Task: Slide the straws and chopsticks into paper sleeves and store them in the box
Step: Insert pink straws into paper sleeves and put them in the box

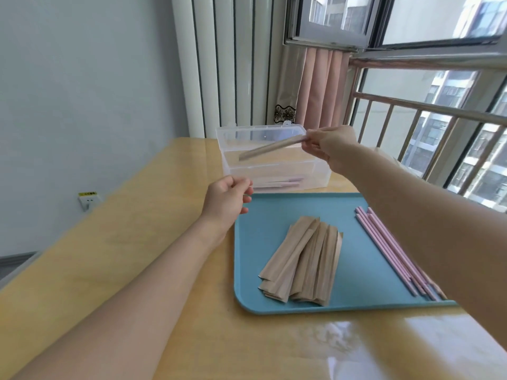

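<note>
The right hand (pixel 327 145) pinches one end of a filled paper sleeve (pixel 271 148), its far end dipping into the clear box (pixel 315 179). Light, crushable paper: best held gently near the fingertips. The left hand (pixel 227 200) is loosely curled, empty

My right hand (pixel 327 145) pinches a filled paper sleeve (pixel 271 148) over the clear box (pixel 274 171) at twelve o'clock. My left hand (pixel 227 201) touches its near corner.

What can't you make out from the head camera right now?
- What the paper sleeve in the right hand contains: the paper covers it.
- How many items lie in the clear box: blurred through its wall.
- Straws' near ends and count: the right forearm covers them.
- Chopsticks: none identifiable.
</note>
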